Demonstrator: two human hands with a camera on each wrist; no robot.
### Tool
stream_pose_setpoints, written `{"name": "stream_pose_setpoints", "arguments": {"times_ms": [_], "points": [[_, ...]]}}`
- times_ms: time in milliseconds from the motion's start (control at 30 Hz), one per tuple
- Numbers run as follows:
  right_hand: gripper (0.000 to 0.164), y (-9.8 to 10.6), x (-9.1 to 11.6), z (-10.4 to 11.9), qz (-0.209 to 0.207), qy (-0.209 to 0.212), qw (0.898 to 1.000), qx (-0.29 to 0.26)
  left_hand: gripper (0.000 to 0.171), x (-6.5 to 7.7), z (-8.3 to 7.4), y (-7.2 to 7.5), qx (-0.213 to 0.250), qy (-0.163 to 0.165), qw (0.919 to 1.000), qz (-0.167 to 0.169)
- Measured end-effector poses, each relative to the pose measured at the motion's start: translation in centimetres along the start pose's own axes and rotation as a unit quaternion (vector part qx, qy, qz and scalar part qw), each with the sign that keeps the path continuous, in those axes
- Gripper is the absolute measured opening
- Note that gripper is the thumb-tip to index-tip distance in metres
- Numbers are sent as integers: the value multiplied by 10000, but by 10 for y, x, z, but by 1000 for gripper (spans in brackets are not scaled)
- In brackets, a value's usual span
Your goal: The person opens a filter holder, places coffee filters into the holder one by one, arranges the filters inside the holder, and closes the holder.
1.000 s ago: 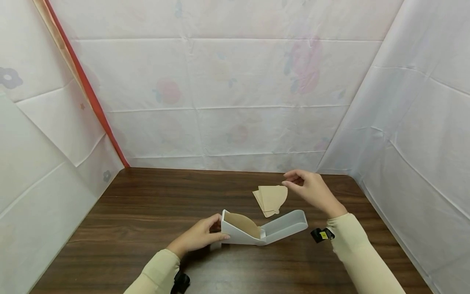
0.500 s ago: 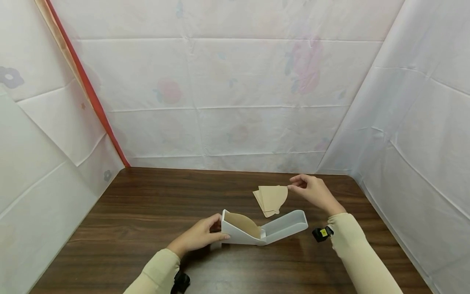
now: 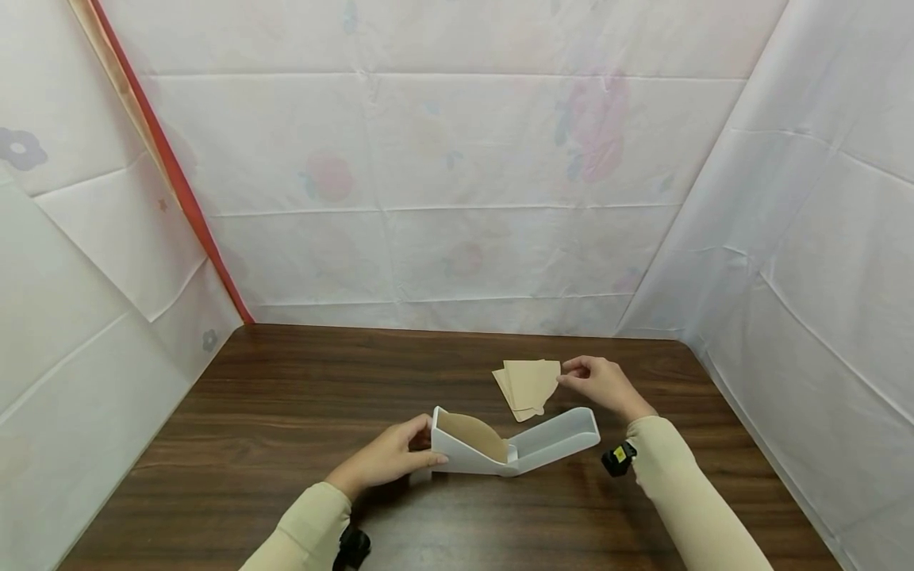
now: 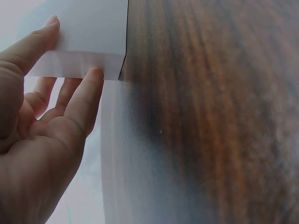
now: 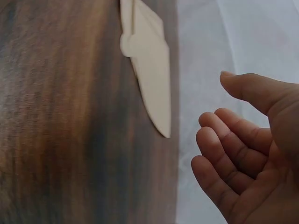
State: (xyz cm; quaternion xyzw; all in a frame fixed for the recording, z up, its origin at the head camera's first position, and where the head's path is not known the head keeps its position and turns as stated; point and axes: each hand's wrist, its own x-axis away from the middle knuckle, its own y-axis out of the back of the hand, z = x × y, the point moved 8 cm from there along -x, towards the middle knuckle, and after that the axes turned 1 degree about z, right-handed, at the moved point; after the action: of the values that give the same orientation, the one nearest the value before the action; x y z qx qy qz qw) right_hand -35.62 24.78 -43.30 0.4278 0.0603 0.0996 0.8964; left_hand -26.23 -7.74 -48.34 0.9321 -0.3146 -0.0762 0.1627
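Beige papers, likely light, pliable: grasp the edge nearest the right fingers, loosely curled, empty; left fingers pinch white box.

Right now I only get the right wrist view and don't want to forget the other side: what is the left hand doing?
Observer: In the head view, the left hand grips the left end of a white box on the table.
Operator: Is that box open or closed?
Observer: Open; its lid is tipped out to the right in the head view.
Operator: Can you see anything inside?
Observer: Yes, a brown, rounded, paper-like piece shows in the opening.
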Motion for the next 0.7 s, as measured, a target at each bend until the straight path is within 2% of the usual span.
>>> {"name": "stream_pose_setpoints", "arguments": {"times_ms": [367,567,700], "points": [[47,-25,-4,-18,222,-579,9979,181,32,-1,-2,0,-28,0,10000,7],[53,-33,-8,-21,199,-758,9968,185,31,-1,-1,0,-40,20,10000,6],[59,-37,-12,-26,181,-1035,9943,172,31,-1,2,0,-41,75,10000,-6]]}}
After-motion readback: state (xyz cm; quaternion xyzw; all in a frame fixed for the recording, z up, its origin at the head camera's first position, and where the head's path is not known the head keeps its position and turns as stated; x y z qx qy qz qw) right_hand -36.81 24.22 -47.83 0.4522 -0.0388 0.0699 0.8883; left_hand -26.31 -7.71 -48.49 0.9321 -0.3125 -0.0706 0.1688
